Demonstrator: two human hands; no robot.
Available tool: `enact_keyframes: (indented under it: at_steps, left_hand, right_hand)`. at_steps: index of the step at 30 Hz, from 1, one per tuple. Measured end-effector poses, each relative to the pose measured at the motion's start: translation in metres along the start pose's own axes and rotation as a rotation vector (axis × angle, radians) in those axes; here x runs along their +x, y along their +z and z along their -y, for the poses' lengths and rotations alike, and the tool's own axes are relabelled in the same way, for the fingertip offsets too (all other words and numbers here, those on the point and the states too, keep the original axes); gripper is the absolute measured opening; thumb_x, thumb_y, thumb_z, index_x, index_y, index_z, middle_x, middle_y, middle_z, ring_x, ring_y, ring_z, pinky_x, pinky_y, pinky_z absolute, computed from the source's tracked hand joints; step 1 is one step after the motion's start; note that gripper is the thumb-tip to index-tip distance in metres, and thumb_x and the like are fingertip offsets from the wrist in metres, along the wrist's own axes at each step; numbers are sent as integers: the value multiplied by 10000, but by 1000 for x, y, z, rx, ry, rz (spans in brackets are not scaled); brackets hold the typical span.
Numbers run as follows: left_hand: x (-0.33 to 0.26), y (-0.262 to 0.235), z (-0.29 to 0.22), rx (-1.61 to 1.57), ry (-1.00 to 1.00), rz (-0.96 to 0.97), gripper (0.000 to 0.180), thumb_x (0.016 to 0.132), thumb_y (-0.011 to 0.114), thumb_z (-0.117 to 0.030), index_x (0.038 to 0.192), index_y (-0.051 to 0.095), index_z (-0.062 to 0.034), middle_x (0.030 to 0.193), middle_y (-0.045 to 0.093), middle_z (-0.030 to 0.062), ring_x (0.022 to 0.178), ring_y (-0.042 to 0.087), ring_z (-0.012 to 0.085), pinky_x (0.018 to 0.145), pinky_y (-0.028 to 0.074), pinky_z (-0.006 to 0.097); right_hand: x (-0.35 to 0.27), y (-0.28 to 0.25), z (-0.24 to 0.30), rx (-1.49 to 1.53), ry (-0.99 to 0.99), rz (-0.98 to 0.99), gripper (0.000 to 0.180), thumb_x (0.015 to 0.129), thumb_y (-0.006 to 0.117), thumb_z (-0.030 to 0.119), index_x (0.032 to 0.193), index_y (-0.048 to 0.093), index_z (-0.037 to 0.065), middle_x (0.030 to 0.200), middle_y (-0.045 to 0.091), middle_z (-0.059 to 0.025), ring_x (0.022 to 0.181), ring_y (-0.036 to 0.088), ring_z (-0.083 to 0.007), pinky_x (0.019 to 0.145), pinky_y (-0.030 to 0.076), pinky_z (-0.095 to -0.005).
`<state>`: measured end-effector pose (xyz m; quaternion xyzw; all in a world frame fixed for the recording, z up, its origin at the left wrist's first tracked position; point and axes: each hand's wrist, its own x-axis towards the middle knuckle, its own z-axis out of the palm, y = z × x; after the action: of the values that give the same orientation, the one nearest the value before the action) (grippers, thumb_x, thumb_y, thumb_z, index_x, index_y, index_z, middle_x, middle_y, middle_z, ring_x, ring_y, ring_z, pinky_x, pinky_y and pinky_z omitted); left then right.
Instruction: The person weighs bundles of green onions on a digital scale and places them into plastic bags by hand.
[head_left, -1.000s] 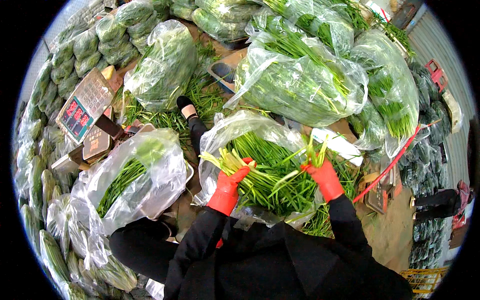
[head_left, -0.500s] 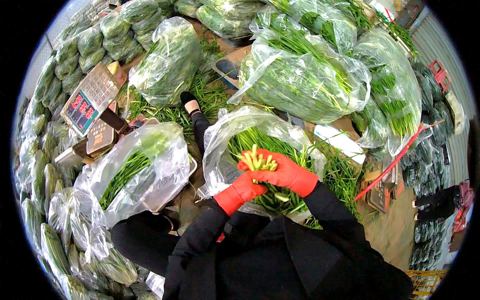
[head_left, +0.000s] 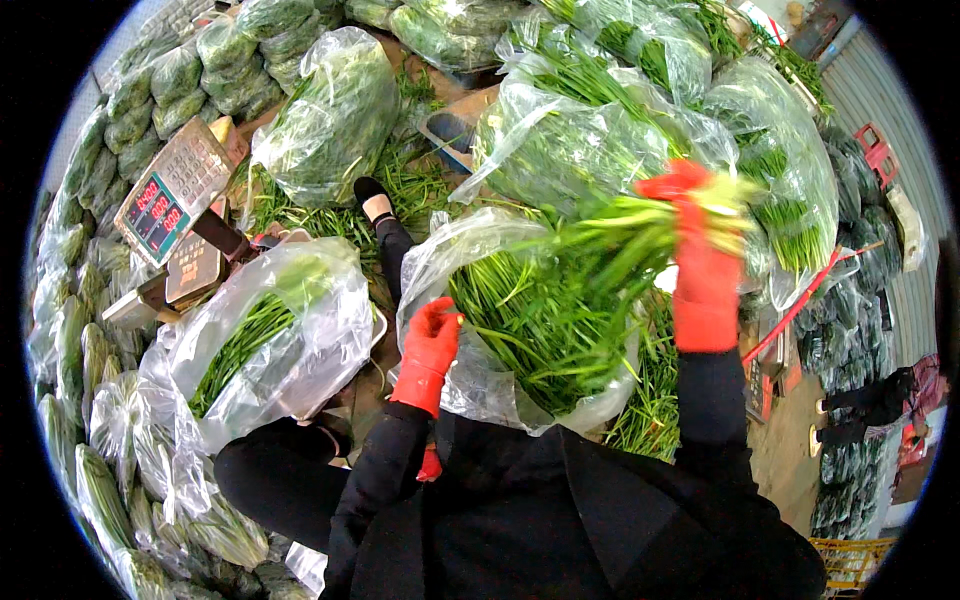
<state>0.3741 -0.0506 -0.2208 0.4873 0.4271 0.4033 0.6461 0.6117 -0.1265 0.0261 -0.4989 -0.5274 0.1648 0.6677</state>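
The right hand [head_left: 700,240], in a red glove, is clenched around a blurred bunch of greens [head_left: 630,235]; pale stems stick out to the right of its fingers, and leaves trail down to their left over an open plastic bag [head_left: 485,385]. The left hand [head_left: 430,345], gloved likewise, has curled fingers at the bag's near left side; whether they grip anything, I cannot tell. Long leaves [head_left: 500,310] fill the bag to their right. A stuffed sack [head_left: 580,150] lies beyond the right fingers; a scale [head_left: 185,180] stands well left of the left ones.
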Motion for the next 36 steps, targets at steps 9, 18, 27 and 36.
enact_keyframes:
  at_steps: [9, 18, 27, 36]
  left_hand:
    - [-60, 33, -52, -797, -755, 886, 787, 812, 373, -680, 1206, 493, -9, 1149, 564, 191, 1064, 553, 323, 937, 422, 434]
    - [-66, 10, -11, -812, -730, 370, 211, 865, 558, -154, 1041, 582, -40, 919, 636, 108, 850, 626, 212, 748, 523, 348]
    - [-84, 3, -100, -358, -469, 663, 183, 792, 591, -179, 901, 564, -34, 731, 579, 64, 487, 497, 120, 447, 383, 256]
    - [-72, 3, -46, -128, -389, 493, 239, 822, 602, -172, 1024, 578, -46, 752, 619, 37, 481, 519, 109, 426, 385, 231]
  right_hand:
    - [-82, 41, -59, -511, -261, 381, 341, 807, 583, 214, 1112, 553, 65, 1127, 563, -68, 1026, 546, -218, 900, 397, -427]
    - [-182, 58, -35, -954, -120, 771, 438, 726, 590, 168, 1160, 572, 226, 1297, 449, -90, 1227, 381, -337, 1005, 294, -479]
    - [-191, 17, -100, -152, 700, 109, 245, 866, 509, 7, 1101, 576, -12, 1086, 610, -81, 945, 596, -169, 860, 458, -282]
    - [-179, 78, -78, 110, 819, 378, 337, 891, 507, 326, 981, 626, 24, 881, 643, -98, 793, 608, -209, 721, 461, -334]
